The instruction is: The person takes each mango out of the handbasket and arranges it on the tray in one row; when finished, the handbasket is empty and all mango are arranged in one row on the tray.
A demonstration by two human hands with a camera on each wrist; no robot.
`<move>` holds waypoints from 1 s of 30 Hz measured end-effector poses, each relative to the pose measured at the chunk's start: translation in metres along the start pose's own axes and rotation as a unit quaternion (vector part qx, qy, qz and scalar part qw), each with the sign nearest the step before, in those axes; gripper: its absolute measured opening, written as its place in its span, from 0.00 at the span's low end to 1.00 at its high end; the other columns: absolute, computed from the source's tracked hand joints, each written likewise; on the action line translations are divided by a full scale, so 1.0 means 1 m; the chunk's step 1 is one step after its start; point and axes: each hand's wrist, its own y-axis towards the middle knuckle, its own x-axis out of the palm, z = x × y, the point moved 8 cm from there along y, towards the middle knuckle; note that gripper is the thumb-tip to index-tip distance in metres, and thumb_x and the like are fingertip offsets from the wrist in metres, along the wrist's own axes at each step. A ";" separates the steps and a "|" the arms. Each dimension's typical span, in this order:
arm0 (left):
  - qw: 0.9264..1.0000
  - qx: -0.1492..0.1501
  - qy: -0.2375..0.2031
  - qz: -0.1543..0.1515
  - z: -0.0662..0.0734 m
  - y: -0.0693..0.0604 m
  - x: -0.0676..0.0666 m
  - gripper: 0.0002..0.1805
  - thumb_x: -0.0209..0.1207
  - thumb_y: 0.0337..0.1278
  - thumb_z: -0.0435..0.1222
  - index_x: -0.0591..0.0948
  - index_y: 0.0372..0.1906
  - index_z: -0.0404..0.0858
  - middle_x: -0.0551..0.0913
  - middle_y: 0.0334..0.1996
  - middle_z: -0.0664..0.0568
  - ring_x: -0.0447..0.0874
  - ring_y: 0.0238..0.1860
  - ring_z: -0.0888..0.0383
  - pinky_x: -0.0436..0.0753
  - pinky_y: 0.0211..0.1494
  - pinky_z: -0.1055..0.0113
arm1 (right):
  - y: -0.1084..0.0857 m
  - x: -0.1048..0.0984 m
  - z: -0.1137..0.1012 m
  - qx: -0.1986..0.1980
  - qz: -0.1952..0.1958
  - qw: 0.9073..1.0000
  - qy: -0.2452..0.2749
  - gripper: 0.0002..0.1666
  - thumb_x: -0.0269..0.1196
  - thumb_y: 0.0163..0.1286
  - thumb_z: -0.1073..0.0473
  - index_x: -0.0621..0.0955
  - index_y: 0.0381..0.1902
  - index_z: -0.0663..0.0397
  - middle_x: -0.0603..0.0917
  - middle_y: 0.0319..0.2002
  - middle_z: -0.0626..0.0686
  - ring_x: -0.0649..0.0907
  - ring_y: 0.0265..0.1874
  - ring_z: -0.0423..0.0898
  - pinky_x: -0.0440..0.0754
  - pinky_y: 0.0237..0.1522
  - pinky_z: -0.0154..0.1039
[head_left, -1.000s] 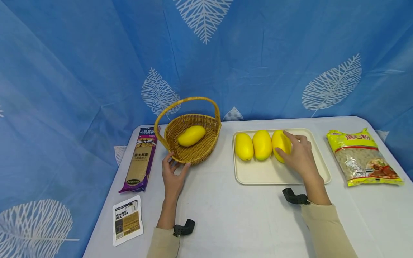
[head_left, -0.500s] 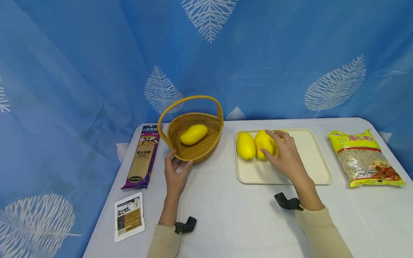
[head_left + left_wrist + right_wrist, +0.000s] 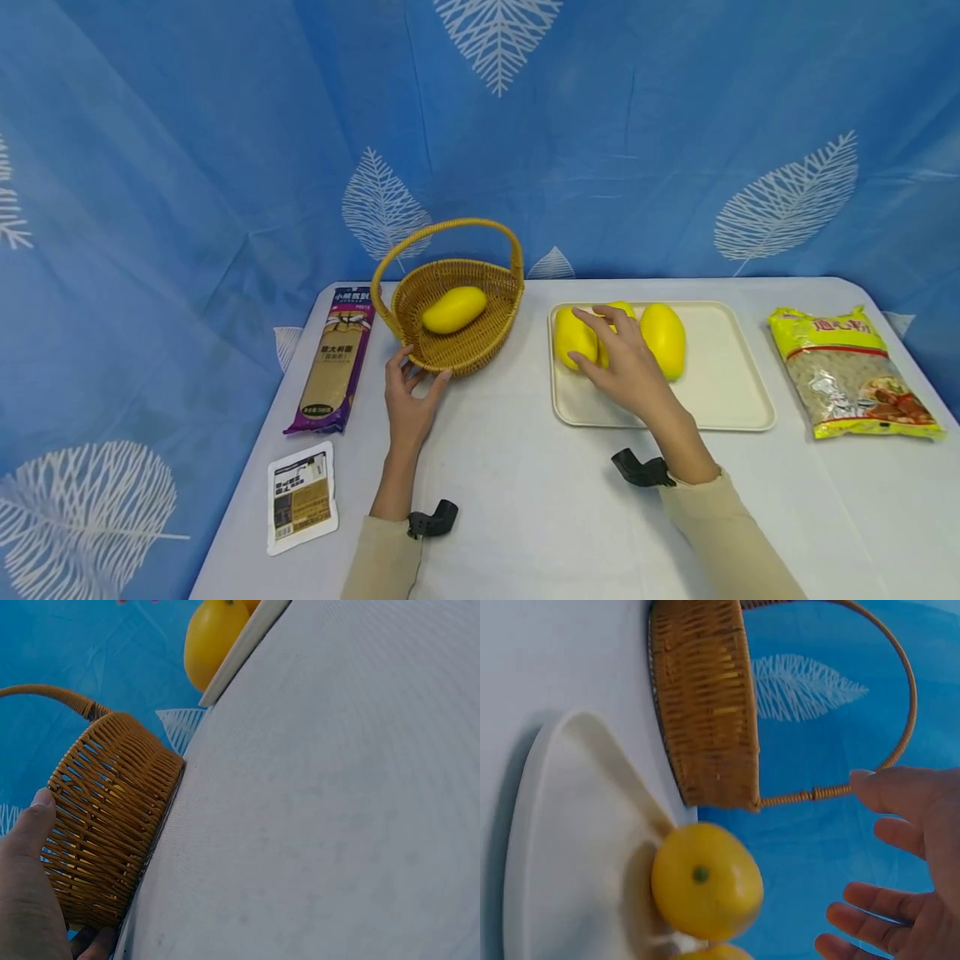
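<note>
A brown wicker basket (image 3: 495, 329) with a tall handle stands at the back left, one yellow mango (image 3: 453, 310) lying inside it. My left hand (image 3: 409, 408) holds the basket's near-left side, its thumb (image 3: 34, 825) against the woven wall. On a cream tray (image 3: 723, 367), three more mangoes sit side by side: a left mango (image 3: 573, 342), a middle mango partly hidden by my fingers, and a right mango (image 3: 663, 340). Above the left and middle ones hovers my right hand (image 3: 628, 367), fingers spread and apart from the fruit in the right wrist view.
Left of the basket lies a purple pasta packet (image 3: 333, 362), with a small white-edged pouch (image 3: 303, 497) nearer the front. A yellow bag of macaroni (image 3: 851, 371) is right of the tray. Behind the white table (image 3: 525, 508) hangs a blue leaf-patterned curtain (image 3: 600, 142).
My right hand has moved left across the tray, from the right mango past the middle one toward the left one. The mangoes stay in place. My left hand remains at the basket.
</note>
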 end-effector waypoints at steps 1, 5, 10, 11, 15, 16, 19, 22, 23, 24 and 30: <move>1.000 0.000 0.001 0.000 0.000 0.000 0.000 0.40 0.70 0.52 0.33 0.63 0.66 0.23 0.64 0.63 0.25 0.70 0.62 0.29 0.77 0.62 0.40 | 0.003 0.004 -0.005 -0.009 -0.004 1.000 0.001 0.36 0.70 0.62 0.57 0.72 0.67 0.49 0.70 0.63 0.65 0.72 0.59 0.62 0.76 0.57 0.62; 1.000 0.005 -0.004 0.000 0.000 0.000 -0.001 0.40 0.70 0.52 0.32 0.63 0.66 0.23 0.64 0.63 0.24 0.70 0.61 0.28 0.77 0.61 0.39 | 0.017 0.024 -0.025 -0.044 -0.029 0.999 -0.005 0.35 0.69 0.64 0.53 0.72 0.68 0.46 0.71 0.63 0.63 0.75 0.56 0.58 0.78 0.58 0.56; 1.000 0.004 -0.007 0.000 -0.009 0.001 0.000 0.40 0.71 0.51 0.32 0.62 0.66 0.23 0.63 0.63 0.24 0.69 0.61 0.28 0.77 0.62 0.38 | 0.032 0.053 -0.049 -0.086 -0.066 0.994 0.000 0.34 0.67 0.66 0.51 0.71 0.68 0.45 0.70 0.65 0.60 0.75 0.59 0.56 0.77 0.59 0.55; 1.000 0.003 -0.007 0.001 -0.014 0.002 0.000 0.41 0.71 0.51 0.32 0.62 0.67 0.24 0.63 0.63 0.24 0.69 0.62 0.29 0.77 0.62 0.39 | 0.035 0.058 -0.053 -0.094 -0.068 0.993 0.005 0.33 0.67 0.66 0.52 0.72 0.68 0.45 0.70 0.65 0.60 0.74 0.60 0.56 0.77 0.60 0.55; 1.000 -0.001 -0.006 0.005 -0.036 0.003 0.002 0.42 0.72 0.50 0.34 0.63 0.67 0.30 0.65 0.64 0.29 0.71 0.62 0.33 0.78 0.62 0.43 | 0.044 0.071 -0.064 -0.122 -0.064 0.990 0.011 0.32 0.67 0.66 0.53 0.74 0.66 0.46 0.70 0.65 0.60 0.73 0.61 0.59 0.76 0.60 0.57; 1.000 0.000 -0.006 0.006 -0.038 0.002 0.002 0.41 0.72 0.50 0.35 0.64 0.67 0.31 0.65 0.64 0.31 0.71 0.63 0.34 0.79 0.63 0.44 | 0.046 0.075 -0.065 -0.128 -0.064 0.990 0.010 0.31 0.67 0.66 0.52 0.74 0.66 0.46 0.70 0.66 0.60 0.73 0.61 0.59 0.77 0.60 0.56; 1.000 0.003 -0.006 0.006 -0.037 0.002 0.002 0.41 0.72 0.50 0.38 0.65 0.67 0.32 0.66 0.64 0.35 0.72 0.62 0.39 0.80 0.63 0.48 | 0.050 0.084 -0.067 -0.134 -0.071 0.988 0.009 0.31 0.66 0.67 0.51 0.74 0.67 0.46 0.69 0.66 0.60 0.73 0.61 0.59 0.79 0.58 0.54; 1.000 0.005 0.000 0.005 -0.036 0.001 0.003 0.41 0.72 0.51 0.39 0.64 0.67 0.32 0.67 0.64 0.37 0.72 0.62 0.42 0.80 0.63 0.51 | 0.054 0.092 -0.067 -0.129 -0.086 0.988 0.014 0.30 0.64 0.69 0.50 0.73 0.67 0.45 0.67 0.67 0.59 0.72 0.63 0.57 0.82 0.54 0.51; 1.000 0.005 0.002 0.005 -0.037 0.002 0.002 0.41 0.72 0.51 0.39 0.64 0.67 0.32 0.67 0.64 0.37 0.73 0.62 0.42 0.80 0.63 0.51 | 0.056 0.095 -0.067 -0.126 -0.091 0.988 0.017 0.30 0.64 0.69 0.50 0.73 0.67 0.46 0.67 0.68 0.60 0.71 0.63 0.57 0.83 0.53 0.50; 1.000 0.004 0.004 0.005 -0.037 0.002 0.002 0.41 0.72 0.51 0.39 0.64 0.67 0.32 0.67 0.64 0.37 0.73 0.62 0.42 0.80 0.63 0.51 | 0.059 0.097 -0.067 -0.123 -0.097 0.987 0.020 0.30 0.63 0.69 0.50 0.73 0.67 0.45 0.66 0.68 0.60 0.71 0.64 0.57 0.84 0.52 0.50; 1.000 0.002 0.013 0.006 -0.038 0.002 0.001 0.41 0.71 0.52 0.38 0.63 0.67 0.31 0.67 0.63 0.36 0.72 0.62 0.42 0.80 0.63 0.50 | 0.082 0.115 -0.069 -0.109 -0.135 0.985 0.025 0.30 0.61 0.71 0.49 0.72 0.68 0.44 0.65 0.70 0.61 0.69 0.67 0.57 0.79 0.61 0.54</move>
